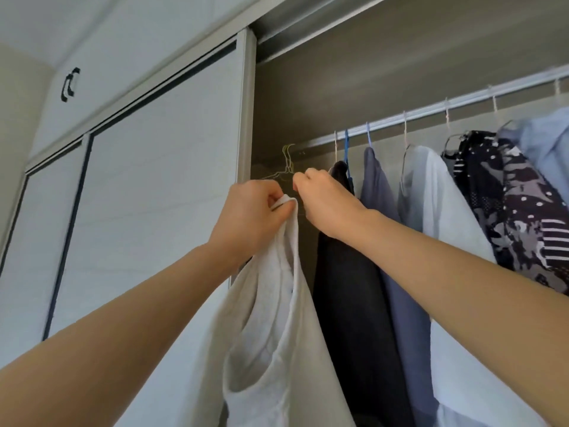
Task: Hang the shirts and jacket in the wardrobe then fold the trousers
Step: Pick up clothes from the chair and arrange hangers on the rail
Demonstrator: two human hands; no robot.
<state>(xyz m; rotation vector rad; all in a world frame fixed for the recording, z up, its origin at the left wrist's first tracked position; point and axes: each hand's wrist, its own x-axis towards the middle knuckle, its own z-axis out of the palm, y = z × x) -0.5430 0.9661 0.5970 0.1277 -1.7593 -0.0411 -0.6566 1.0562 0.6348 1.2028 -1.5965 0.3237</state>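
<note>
Open wardrobe [338, 72], white sliding door [160, 180] pushed left. Rail [431, 110] carries row of hung clothes; dark jacket [345, 288] leftmost. White shirt [277, 303] dangles before opening. Left hand [249, 214] bunches its top edge in curled fingers. Right hand [326, 201] beside it, fingertips pinching wire hanger [288, 161] hooked on rail.

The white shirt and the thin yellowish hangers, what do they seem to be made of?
The white shirt, gripped by the left hand: soft matte cloth, likely cotton; it drapes in loose folds with a faintly textured surface. The hangers: thin wire, probably metal with a pale yellow-green coating, judging by the slim bent hooks.
</note>
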